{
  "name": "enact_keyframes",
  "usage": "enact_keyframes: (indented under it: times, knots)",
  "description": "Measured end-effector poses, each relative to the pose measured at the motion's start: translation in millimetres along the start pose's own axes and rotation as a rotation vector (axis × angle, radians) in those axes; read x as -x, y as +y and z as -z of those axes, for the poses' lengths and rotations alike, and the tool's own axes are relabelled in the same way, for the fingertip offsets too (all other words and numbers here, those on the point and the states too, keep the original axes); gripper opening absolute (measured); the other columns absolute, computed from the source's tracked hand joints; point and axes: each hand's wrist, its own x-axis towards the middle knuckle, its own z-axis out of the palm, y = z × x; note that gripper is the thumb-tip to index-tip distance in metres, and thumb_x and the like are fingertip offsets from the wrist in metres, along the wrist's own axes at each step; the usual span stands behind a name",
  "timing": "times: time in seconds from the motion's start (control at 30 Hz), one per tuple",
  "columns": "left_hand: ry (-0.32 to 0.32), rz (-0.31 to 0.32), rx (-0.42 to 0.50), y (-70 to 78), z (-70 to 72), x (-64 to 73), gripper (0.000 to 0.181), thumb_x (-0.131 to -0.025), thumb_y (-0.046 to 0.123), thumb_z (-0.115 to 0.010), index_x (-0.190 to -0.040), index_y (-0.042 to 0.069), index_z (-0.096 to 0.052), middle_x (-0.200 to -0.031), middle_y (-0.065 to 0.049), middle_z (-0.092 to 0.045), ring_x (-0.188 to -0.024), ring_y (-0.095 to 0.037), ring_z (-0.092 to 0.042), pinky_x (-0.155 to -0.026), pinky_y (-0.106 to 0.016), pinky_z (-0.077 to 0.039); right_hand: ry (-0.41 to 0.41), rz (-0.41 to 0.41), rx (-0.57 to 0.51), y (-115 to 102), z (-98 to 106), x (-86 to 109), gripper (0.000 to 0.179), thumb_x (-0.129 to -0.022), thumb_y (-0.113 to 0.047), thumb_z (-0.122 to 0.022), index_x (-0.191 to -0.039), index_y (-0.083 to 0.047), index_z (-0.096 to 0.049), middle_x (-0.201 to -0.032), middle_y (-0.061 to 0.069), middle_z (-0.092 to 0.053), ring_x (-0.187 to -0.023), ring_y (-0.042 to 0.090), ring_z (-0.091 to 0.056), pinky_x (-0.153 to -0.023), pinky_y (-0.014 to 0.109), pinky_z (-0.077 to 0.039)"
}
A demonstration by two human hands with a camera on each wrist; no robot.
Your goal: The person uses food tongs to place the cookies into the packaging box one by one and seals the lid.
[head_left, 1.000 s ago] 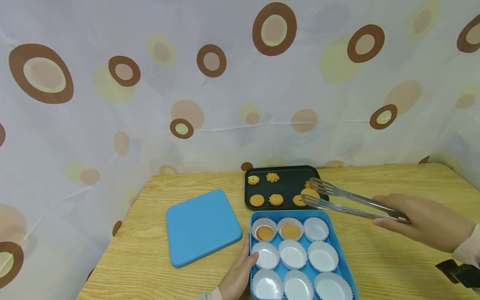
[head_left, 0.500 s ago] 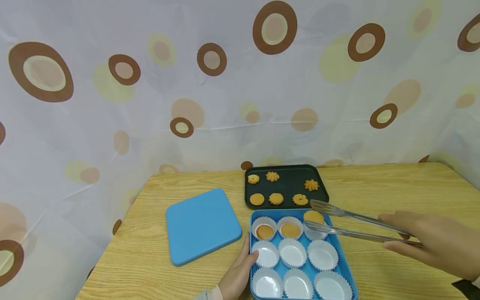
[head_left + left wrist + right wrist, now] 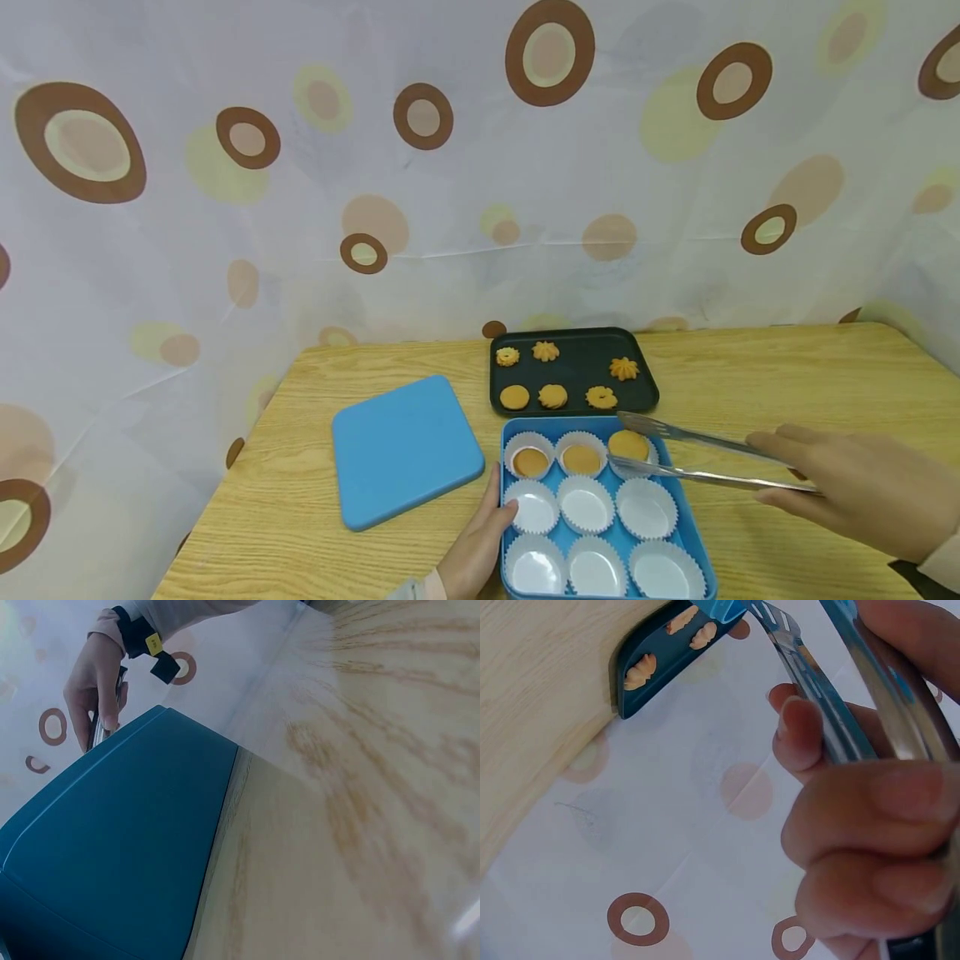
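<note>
Far L on the wood-grain tabletop [image 3: 262, 500]: blue lid [image 3: 407, 452], lying flat, btwn 9 and 10 o'clock from the blue box [image 3: 558, 427]. Next up, L hand [image 3: 474, 537], at the box's 8-to-9 o'clock, thumb over the rim, fingers along the outer wall, pinching that side! Inside, nine white fluted cups [image 3: 587, 506], three rows; those at approx 10-to-11 and 12 each hold a round cookie [image 3: 530, 463]. Dark baking tray [image 3: 585, 360] just beyond the box, approx 12 o'clock, six cookies on it, incl. flower-shaped ones. Now 1-to-2 o'clock: smooth cookie [image 3: 628, 446] at the far-R cup, btwn the tips of the metal tongs [image 3: 720, 479], arms apart; can't tell if they touch it. And R hand [image 3: 873, 487], out at 3 o'clock, fingers curled round the tongs, gripping.
</note>
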Motion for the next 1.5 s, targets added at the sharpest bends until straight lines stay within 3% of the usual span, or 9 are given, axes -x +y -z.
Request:
enact_keyframes:
  times: [0.23, 0.77, 0.9, 1.03, 1.17, 1.3, 1.4, 1.5]
  knots:
    - [0.014, 0.023, 0.011, 0.0, -0.7, -1.1, 0.066, -0.105, 0.024, -0.031, -0.153, 0.001, 0.009, -0.159, -0.025, 0.012, -0.144, -0.045, 0.012, -0.113, -0.063, 0.006, 0.013, -0.001, 0.016, -0.6, -3.2, 0.1, 0.051, -0.075, -0.047, -0.077, -0.111, -0.012, -0.068, -0.099, 0.006, -0.07, -0.052, 0.003, -0.054, -0.051, 0.032, -0.052]
    - [0.001, -0.009, 0.014, 2.2, -1.3, 1.3, 0.066, -0.106, 0.023, -0.031, -0.153, 0.0, 0.01, -0.159, -0.026, 0.012, -0.144, -0.045, 0.012, -0.113, -0.063, 0.006, 0.084, 0.071, 0.007, 1.0, -4.3, -0.3, 0.049, -0.073, -0.045, -0.08, -0.108, -0.012, -0.067, -0.092, -0.003, -0.066, -0.051, -0.003, -0.049, -0.048, 0.026, -0.048]
    - [0.007, -0.002, 0.006, 1.9, -1.4, 0.9, 0.066, -0.105, 0.023, -0.031, -0.153, 0.001, 0.01, -0.159, -0.026, 0.011, -0.144, -0.046, 0.011, -0.113, -0.063, 0.005, 0.007, 0.013, -0.032, 2.8, -1.9, -1.7, 0.049, -0.077, -0.047, -0.076, -0.112, -0.013, -0.067, -0.097, 0.0, -0.066, -0.056, -0.002, -0.055, -0.051, 0.027, -0.051]
    - [0.008, 0.001, 0.002, 1.5, -1.2, 0.5, 0.066, -0.105, 0.024, -0.031, -0.153, 0.001, 0.01, -0.159, -0.026, 0.011, -0.144, -0.046, 0.011, -0.113, -0.063, 0.004, -0.1, -0.053, -0.083, 7.5, 3.8, -7.0, 0.055, -0.082, -0.05, -0.069, -0.117, -0.008, -0.066, -0.108, 0.013, -0.068, -0.065, 0.007, -0.065, -0.059, 0.038, -0.056]
    - [0.001, 0.003, 0.002, 1.5, -0.9, 0.4, 0.066, -0.106, 0.023, -0.03, -0.153, 0.001, 0.01, -0.159, -0.025, 0.011, -0.144, -0.045, 0.01, -0.113, -0.063, 0.004, -0.073, -0.022, -0.118, 13.2, 6.2, -11.3, 0.055, -0.084, -0.047, -0.07, -0.119, -0.004, -0.065, -0.102, 0.002, -0.068, -0.066, -0.001, -0.057, -0.058, 0.03, -0.054]
    - [-0.002, 0.004, 0.004, 1.6, -0.9, 0.4, 0.066, -0.106, 0.024, -0.03, -0.153, 0.001, 0.01, -0.159, -0.025, 0.011, -0.144, -0.045, 0.01, -0.113, -0.063, 0.004, -0.02, -0.001, -0.148, 20.1, 6.7, -17.9, 0.053, -0.087, -0.041, -0.069, -0.122, -0.002, -0.063, -0.088, -0.011, -0.059, -0.064, -0.006, -0.042, -0.054, 0.023, -0.044]
    - [-0.003, 0.002, 0.014, 1.5, -1.1, 0.6, 0.066, -0.106, 0.024, -0.03, -0.153, 0.001, 0.01, -0.159, -0.025, 0.012, -0.144, -0.045, 0.011, -0.113, -0.063, 0.004, -0.011, -0.023, -0.176, 25.1, 6.6, -26.6, 0.056, -0.088, -0.04, -0.068, -0.125, 0.002, -0.061, -0.091, -0.004, -0.063, -0.066, -0.002, -0.049, -0.058, 0.027, -0.048]
    - [-0.001, -0.004, 0.025, 1.1, -1.1, 1.1, 0.066, -0.106, 0.024, -0.031, -0.153, 0.001, 0.01, -0.158, -0.025, 0.012, -0.144, -0.045, 0.011, -0.113, -0.062, 0.005, -0.014, -0.056, -0.191, 30.7, 4.6, -36.1, 0.061, -0.089, -0.041, -0.068, -0.125, 0.007, -0.059, -0.105, 0.013, -0.068, -0.072, 0.008, -0.061, -0.064, 0.038, -0.055]
